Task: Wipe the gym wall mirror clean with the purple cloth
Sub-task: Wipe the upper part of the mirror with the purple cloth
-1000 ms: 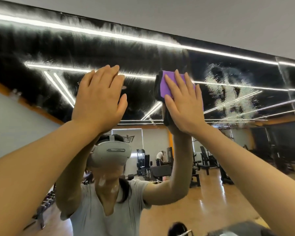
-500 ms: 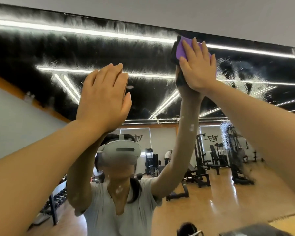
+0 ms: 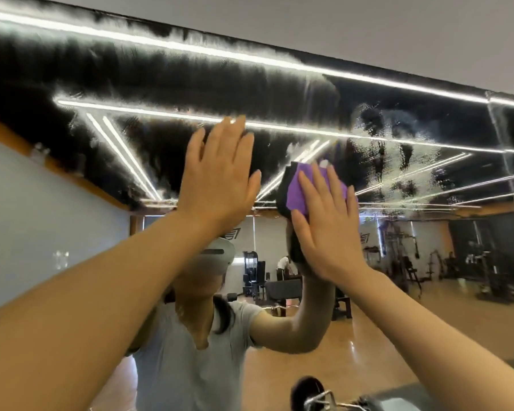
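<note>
Pressing purple cloth (image 3: 298,192) on mirror (image 3: 161,84): flat right hand (image 3: 327,221); left hand (image 3: 217,179) flat alongside

The cloth (image 3: 298,192) is bright purple with a black edge on its left side. Around it the mirror (image 3: 161,78) reflects a black ceiling crossed by white light strips (smeared whitish streaks up and to the right of the cloth), an orange-tan floor below, and a grey T-shirt.

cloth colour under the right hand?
Purple cloth, pressed flat on the mirror by the right hand; head view.
</note>
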{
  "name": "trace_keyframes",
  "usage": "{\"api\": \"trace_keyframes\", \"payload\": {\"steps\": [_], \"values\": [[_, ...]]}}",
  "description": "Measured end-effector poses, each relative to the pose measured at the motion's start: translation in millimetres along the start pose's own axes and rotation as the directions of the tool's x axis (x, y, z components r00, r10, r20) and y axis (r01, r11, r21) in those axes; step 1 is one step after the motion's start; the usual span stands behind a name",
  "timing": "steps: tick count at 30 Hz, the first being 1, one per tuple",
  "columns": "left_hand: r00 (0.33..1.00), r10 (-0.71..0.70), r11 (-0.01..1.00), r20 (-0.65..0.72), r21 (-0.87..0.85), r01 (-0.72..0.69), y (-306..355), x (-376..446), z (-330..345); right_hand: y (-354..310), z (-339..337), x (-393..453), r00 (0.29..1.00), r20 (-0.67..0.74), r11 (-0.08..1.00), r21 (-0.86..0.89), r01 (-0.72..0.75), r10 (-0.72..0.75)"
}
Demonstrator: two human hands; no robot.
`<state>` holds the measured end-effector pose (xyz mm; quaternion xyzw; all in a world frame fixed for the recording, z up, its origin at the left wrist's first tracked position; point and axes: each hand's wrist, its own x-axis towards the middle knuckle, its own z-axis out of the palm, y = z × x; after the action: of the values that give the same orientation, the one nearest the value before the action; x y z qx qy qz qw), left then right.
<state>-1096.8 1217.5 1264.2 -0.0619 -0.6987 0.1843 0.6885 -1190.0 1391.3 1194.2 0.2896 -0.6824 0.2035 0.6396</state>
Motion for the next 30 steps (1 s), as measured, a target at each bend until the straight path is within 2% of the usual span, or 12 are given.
{"api": "trace_keyframes", "payload": {"steps": [3, 8, 12, 17, 19, 22, 24, 25, 28, 30], "values": [[0.998, 0.047, 0.997, 0.035, 0.064, -0.049, 2, -5, 6, 7, -5, 22, 0.999, -0.003, 0.999, -0.001, -0.042, 0.042], [0.999, 0.044, 0.998, 0.018, 0.041, -0.045, 2, -4, 3, 20, -15, 77, 0.985, -0.017, 0.985, 0.008, -0.171, 0.171], [0.999, 0.051, 0.998, 0.004, 0.043, -0.051, 2, -6, 2, 12, -9, 44, 0.985, -0.064, 0.986, 0.061, -0.158, 0.162], [0.998, 0.068, 0.997, -0.009, 0.03, -0.067, 2, -6, 2, 31, -10, 1, 0.994, -0.057, 0.995, 0.013, -0.096, 0.096], [0.998, 0.063, 0.998, -0.017, 0.012, -0.063, 2, -6, 1, 38, -12, 21, 0.986, -0.06, 0.988, -0.01, -0.154, 0.153], [0.998, 0.047, 0.999, -0.029, -0.012, -0.047, 2, -6, 1, 35, -14, 56, 0.945, -0.09, 0.95, 0.009, -0.313, 0.313], [0.999, 0.037, 0.999, -0.03, -0.028, -0.038, 3, -6, 0, 21, -9, 62, 0.931, -0.111, 0.938, 0.03, -0.346, 0.347], [0.999, 0.034, 0.999, -0.031, -0.035, -0.035, 3, -6, 0, 14, -7, 58, 0.946, -0.118, 0.953, 0.035, -0.301, 0.303], [0.999, 0.034, 0.999, -0.041, -0.038, -0.036, 2, -6, 0, 7, -1, 40, 0.996, -0.085, 1.0, 0.027, -0.013, 0.016], [0.998, 0.035, 0.999, -0.043, -0.04, -0.037, 2, -6, 0, 22, -6, 40, 0.998, -0.025, 0.998, -0.025, 0.063, -0.063]]}}
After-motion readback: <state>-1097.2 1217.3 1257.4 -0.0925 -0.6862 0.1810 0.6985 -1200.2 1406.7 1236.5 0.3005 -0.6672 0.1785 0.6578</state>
